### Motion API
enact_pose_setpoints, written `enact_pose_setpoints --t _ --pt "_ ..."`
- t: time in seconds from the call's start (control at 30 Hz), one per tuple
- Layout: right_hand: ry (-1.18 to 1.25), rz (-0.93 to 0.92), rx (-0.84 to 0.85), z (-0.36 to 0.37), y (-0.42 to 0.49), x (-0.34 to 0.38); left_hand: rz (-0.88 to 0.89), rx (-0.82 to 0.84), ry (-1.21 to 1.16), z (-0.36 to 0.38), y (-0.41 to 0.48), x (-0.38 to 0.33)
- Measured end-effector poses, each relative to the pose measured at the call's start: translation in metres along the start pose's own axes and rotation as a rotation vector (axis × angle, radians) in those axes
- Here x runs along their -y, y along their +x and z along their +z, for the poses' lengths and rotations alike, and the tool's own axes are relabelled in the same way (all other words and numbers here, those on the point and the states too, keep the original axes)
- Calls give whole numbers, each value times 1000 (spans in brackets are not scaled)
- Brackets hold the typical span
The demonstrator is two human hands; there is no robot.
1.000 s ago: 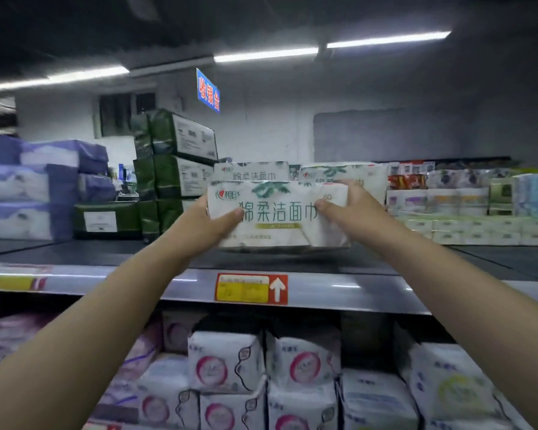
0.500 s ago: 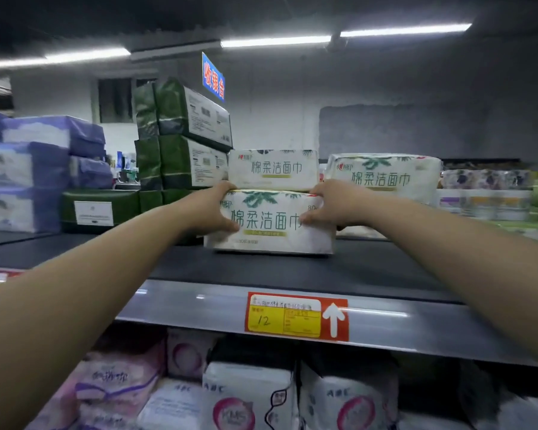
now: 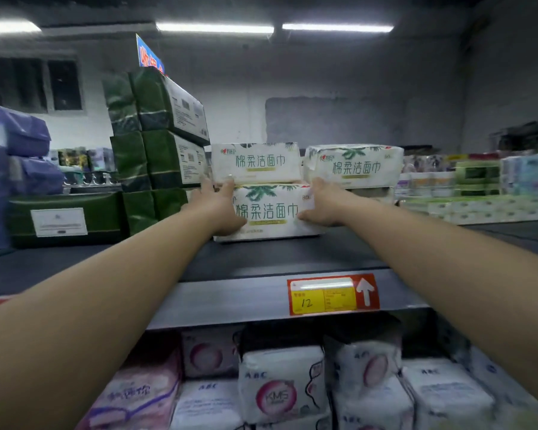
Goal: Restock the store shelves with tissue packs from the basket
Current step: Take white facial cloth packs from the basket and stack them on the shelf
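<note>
A white tissue pack with green lettering and leaf print sits on the dark top shelf. My left hand grips its left end, thumb on the front face and fingers over the top edge. My right hand grips its right end the same way. A second matching pack stands just behind and above it. A third pack lies on another to the right, behind my right hand. The basket is out of view.
Dark green wrapped packs are stacked to the left, purple packs at the far left. A red and yellow price tag marks the shelf edge. Pink and white packs fill the lower shelf. Assorted goods lie at right.
Both hands carried the pack down from the air onto the top shelf and pushed it further back toward the other packs. The camera has come closer to the shelf.
</note>
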State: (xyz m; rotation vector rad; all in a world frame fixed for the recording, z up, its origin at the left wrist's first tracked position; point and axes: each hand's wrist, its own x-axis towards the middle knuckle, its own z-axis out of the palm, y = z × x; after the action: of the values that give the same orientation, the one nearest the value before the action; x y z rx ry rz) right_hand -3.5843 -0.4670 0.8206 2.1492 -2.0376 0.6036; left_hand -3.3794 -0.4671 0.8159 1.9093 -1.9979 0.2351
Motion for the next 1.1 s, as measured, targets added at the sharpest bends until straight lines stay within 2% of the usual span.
enact_pose_setpoints --t 0.1,0.17,0.33,0.43,0.7,0.93,1.1 --pt "100 5 -87 -10 -32 6 167 -12 -36 -10 -24 -11" --pt "76 -19 -174 -16 -56 4 328 -12 -81 -14 -43 -21" --pt "-294 -46 -287 -29 -132 -32 705 9 -137 -8 -90 -65" --pt "-375 38 -249 -45 -190 -72 866 27 -119 -2 -117 -107" --pt "-458 472 -63 -75 -358 -185 1195 100 -54 26 -203 -248" --pt "-428 755 65 -73 -486 -309 1376 173 2 88 -294 -403" --pt "-362 898 124 -73 -567 -408 1421 324 1 138 -354 -517"
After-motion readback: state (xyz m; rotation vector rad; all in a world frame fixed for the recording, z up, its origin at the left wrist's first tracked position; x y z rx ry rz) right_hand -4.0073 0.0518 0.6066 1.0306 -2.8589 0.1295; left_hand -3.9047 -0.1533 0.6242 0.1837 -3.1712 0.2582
